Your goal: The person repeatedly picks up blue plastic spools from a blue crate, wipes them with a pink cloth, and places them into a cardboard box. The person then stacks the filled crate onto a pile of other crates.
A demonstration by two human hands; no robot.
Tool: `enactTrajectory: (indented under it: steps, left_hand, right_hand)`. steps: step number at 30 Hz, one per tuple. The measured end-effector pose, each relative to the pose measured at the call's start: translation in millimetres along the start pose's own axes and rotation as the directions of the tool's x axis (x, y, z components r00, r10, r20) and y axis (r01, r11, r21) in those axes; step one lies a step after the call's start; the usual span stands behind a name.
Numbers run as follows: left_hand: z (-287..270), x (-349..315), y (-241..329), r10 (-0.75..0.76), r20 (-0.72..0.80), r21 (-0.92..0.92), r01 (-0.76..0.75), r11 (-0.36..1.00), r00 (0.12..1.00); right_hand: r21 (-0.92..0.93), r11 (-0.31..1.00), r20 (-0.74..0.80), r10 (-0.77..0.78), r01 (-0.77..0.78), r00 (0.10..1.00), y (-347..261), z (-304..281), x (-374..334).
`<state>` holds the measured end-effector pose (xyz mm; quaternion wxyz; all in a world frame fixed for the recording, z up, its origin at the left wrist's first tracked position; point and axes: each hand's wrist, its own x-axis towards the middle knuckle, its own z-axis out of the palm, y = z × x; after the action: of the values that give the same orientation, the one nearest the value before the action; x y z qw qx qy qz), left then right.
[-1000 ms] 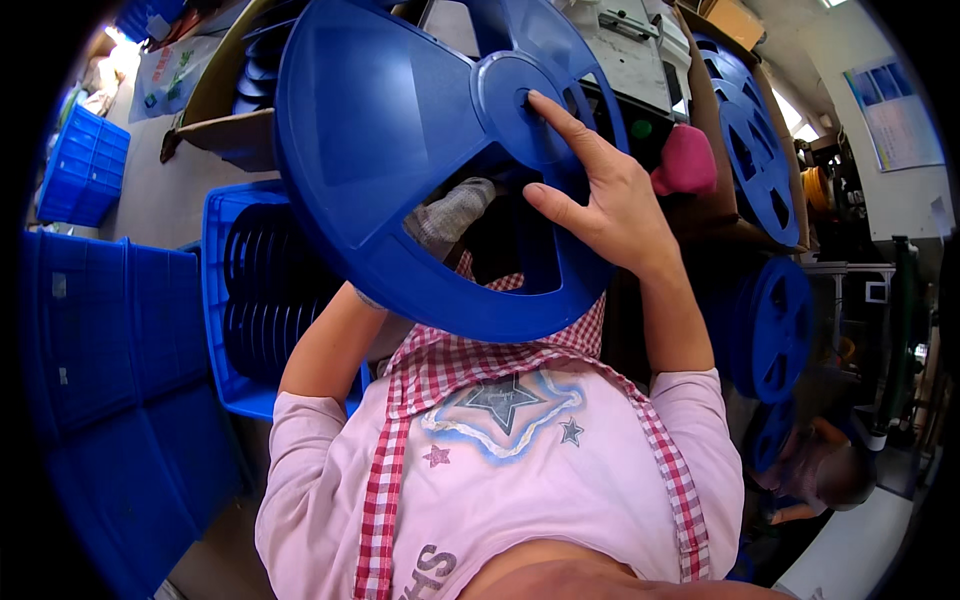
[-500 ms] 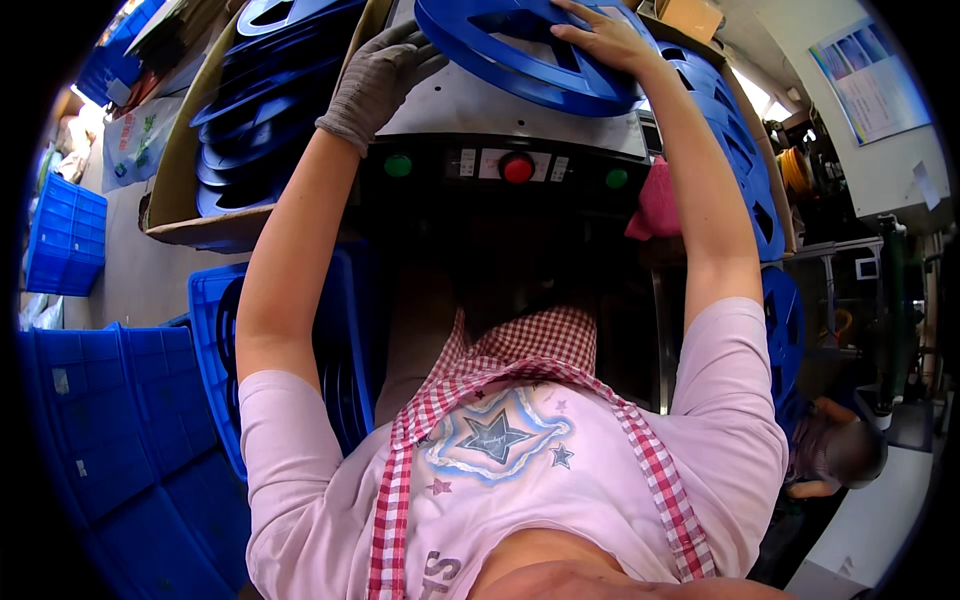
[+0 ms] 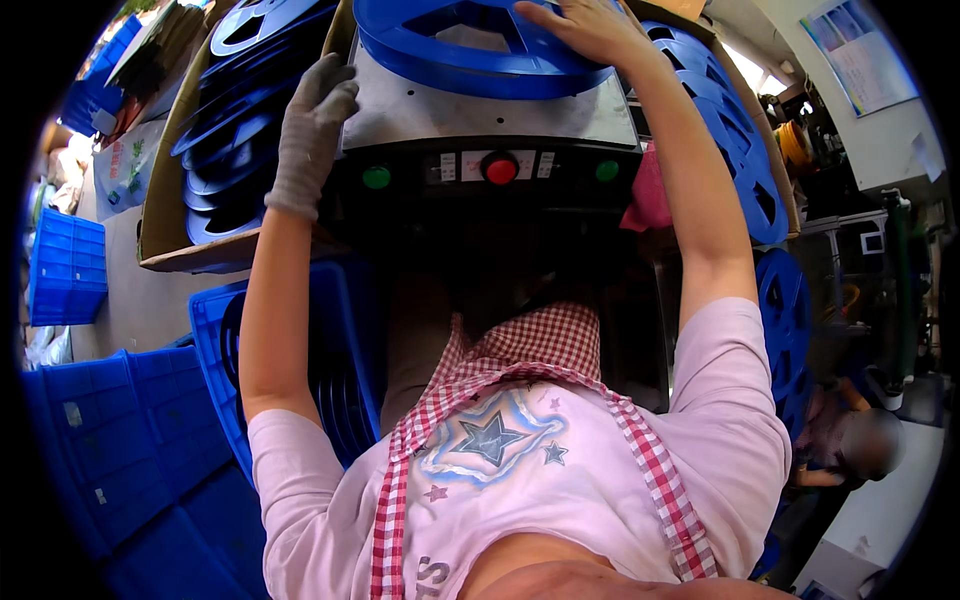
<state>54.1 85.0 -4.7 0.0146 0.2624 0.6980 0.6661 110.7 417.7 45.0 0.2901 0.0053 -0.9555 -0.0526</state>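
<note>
A blue plastic reel (image 3: 480,75) with cut-out openings lies over the metal top (image 3: 440,120) of a machine, cut off by the upper edge. My bare right hand (image 3: 592,35) grips its right side, thumb stretched across the upper face; the other fingertips are partly out of view. In a grey glove, my left hand (image 3: 315,130) is raised at the left edge of the metal top, apart from the reel. Its fingers are loosely bent and hold nothing. The machine's dark front carries a red button (image 3: 500,168) between two green buttons (image 3: 376,177).
Blue reels (image 3: 225,160) stack in a cardboard box (image 3: 165,215) on the left; more reels (image 3: 730,140) stand at right. Below my left arm is a blue crate (image 3: 215,330) holding dark discs. Large blue bins (image 3: 130,430) fill the lower left. Another person (image 3: 835,430) is at lower right.
The reel has shifted left and lies flatter on the metal top, my right hand moving with it. My left hand has drawn back left, away from the reel.
</note>
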Motion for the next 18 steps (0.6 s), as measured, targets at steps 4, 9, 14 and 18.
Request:
enactTrajectory:
  steps: [4,9,14,18]
  left_hand:
    - [-9.3,-57.8,-2.5,0.266,0.101,0.839,-0.226,0.494,0.959]
    - [2.3,-72.0,-7.5,0.128,0.099,0.963,-0.127,0.238,0.987]
    - [3.0,-93.6,-1.7,0.13,0.098,0.944,-0.134,0.303,0.987]
    - [0.2,-118.9,11.3,0.207,0.133,0.908,-0.203,0.366,0.969]
  right_hand:
    - [0.344,0.939,-0.174,0.034,0.029,0.984,4.4,-48.6,-117.6]
    - [0.172,0.976,0.117,0.111,-0.13,0.987,17.0,-18.2,-196.8]
    - [0.267,0.962,0.083,0.029,-0.05,0.996,15.6,-14.5,-210.3]
    - [0.255,0.907,-0.022,0.351,-0.334,0.936,91.2,-23.6,-215.0]
